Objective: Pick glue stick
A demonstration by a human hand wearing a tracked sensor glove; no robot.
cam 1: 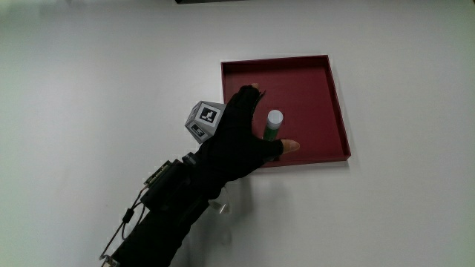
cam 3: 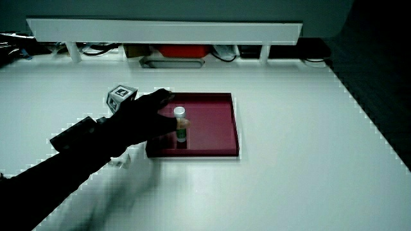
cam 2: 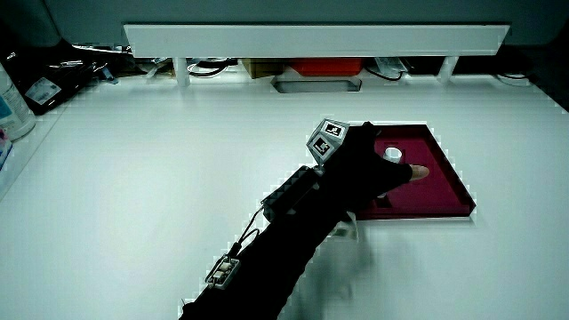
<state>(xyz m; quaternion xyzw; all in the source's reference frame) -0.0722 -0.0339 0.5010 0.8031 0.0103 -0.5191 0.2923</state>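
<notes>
Hand on one glue stick, one red tray, one white table.

So there's just a single green glue stick with a white cap, standing upright inside the tray near the tray edge closest to the person. The hand comes in over that edge with its fingers wrapped around the stick's body, cap poking up; in a side view the grip looks closed on it. One patterned cube sits on the glove's back.
</notes>
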